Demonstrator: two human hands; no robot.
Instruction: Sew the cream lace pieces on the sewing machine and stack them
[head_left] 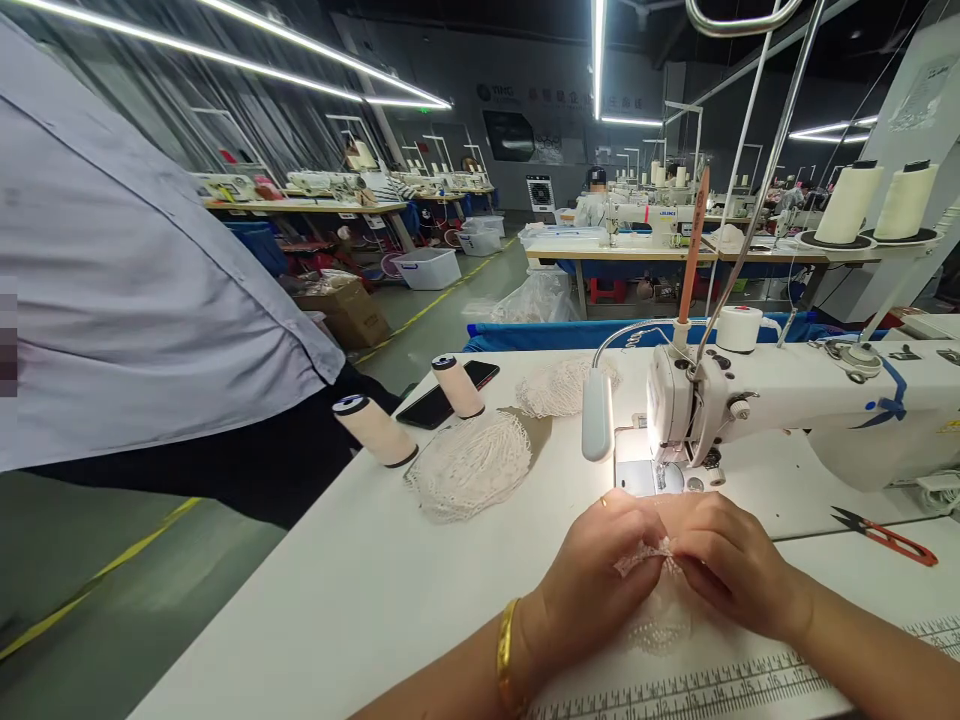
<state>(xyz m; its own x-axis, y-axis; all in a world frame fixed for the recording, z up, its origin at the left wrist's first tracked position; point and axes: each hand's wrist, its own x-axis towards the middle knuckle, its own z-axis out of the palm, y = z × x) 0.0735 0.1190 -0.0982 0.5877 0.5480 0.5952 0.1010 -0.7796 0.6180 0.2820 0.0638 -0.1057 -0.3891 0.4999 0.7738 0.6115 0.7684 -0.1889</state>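
Note:
Both hands meet just in front of the sewing machine (757, 400), pinching a piece of white lace (660, 625). My left hand (604, 565), with a gold bracelet at the wrist, grips the lace between thumb and fingers. Close against it, my right hand (731, 560) pinches the same edge of the lace. Part of the lace hangs below the fingers toward the table; the rest is hidden by my hands. Behind them, the needle area is lit by a small lamp (598, 415).
Left of the machine lie a lace pile (472, 465), another lace pile (555, 387), two thread spools (375, 430) and a phone (427, 405). Red-handled thread snips (885, 535) lie at right. A ruler strip (720, 690) runs along the front. A person in a light shirt (150, 270) stands at left.

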